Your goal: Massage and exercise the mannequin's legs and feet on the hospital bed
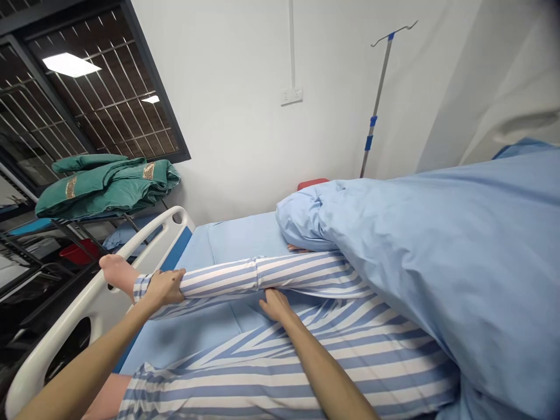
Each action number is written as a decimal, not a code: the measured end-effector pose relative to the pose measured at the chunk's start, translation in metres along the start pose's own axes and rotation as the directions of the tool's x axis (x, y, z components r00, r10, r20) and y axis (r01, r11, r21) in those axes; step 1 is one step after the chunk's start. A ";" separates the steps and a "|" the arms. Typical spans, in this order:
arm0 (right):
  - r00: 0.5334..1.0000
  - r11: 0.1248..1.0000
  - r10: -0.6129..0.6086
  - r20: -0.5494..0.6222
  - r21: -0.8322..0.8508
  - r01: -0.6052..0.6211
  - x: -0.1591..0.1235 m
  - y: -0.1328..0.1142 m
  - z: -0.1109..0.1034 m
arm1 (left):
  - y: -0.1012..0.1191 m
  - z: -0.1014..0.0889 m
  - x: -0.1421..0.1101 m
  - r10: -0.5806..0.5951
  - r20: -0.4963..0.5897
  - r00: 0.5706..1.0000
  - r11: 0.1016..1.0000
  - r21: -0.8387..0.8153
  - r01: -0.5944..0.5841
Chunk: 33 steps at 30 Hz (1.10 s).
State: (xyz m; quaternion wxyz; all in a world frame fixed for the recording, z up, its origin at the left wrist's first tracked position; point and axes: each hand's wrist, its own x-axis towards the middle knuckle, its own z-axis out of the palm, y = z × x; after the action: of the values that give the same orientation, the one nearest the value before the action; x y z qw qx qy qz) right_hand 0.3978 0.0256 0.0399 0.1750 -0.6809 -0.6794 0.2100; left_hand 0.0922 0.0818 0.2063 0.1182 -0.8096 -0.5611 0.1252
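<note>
A leg in blue-and-white striped trousers [227, 276] stretches across the bed, its bare foot [117, 274] pointing at the footboard. My left hand [166, 287] is wrapped round the lower leg just above the ankle. Under the knee, my right hand [275, 304] grips from the near side, its fingertips partly hidden by the trouser cloth. That leg appears raised above the light blue mattress [236, 236], with a shadow beneath it. Nearer to me lies the other striped leg [219, 382]. A blue quilt [415, 233] covers the upper body.
A white footboard [175, 224] with blue panels borders the bed on the left. Beyond it, folded green bedding [109, 184] rests on a rack near a barred window. An IV pole [380, 87] stands by the wall behind the bed.
</note>
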 end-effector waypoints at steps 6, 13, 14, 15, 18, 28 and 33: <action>0.977 1.000 -0.020 -0.212 0.014 0.024 0.004 -0.001 -0.011 | 0.015 0.029 0.007 -0.182 0.019 0.983 0.978 -0.098 0.183; 0.920 1.000 -0.024 -0.390 -0.006 0.023 0.011 0.005 -0.019 | 0.082 0.065 0.023 -0.363 0.018 0.932 0.859 -0.382 0.342; 0.905 1.000 -0.016 -0.426 0.006 0.020 0.012 0.006 -0.020 | 0.097 0.066 0.026 -0.377 0.015 0.926 0.834 -0.429 0.346; 0.886 1.000 -0.010 -0.464 0.020 0.022 0.013 0.008 -0.021 | 0.113 0.066 0.029 -0.381 0.012 0.925 0.811 -0.475 0.341; 0.836 0.998 0.007 -0.548 0.052 0.026 0.012 0.013 -0.023 | 0.155 0.062 0.039 -0.398 0.017 0.917 0.747 -0.574 0.335; 0.819 0.996 -0.039 -0.573 0.046 0.080 0.008 0.015 -0.022 | 0.159 0.057 0.035 -0.396 0.067 0.916 0.736 -0.573 0.360; 0.819 0.982 -0.105 -0.564 0.071 0.175 0.007 0.016 -0.018 | 0.123 0.044 0.018 -0.362 0.006 0.932 0.813 -0.488 0.318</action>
State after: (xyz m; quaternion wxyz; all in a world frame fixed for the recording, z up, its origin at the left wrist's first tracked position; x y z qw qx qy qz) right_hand 0.4209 0.0330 0.0461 0.4210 -0.6487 -0.6333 0.0292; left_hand 0.1914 0.0585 0.1233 -0.0418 -0.7045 -0.7043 -0.0767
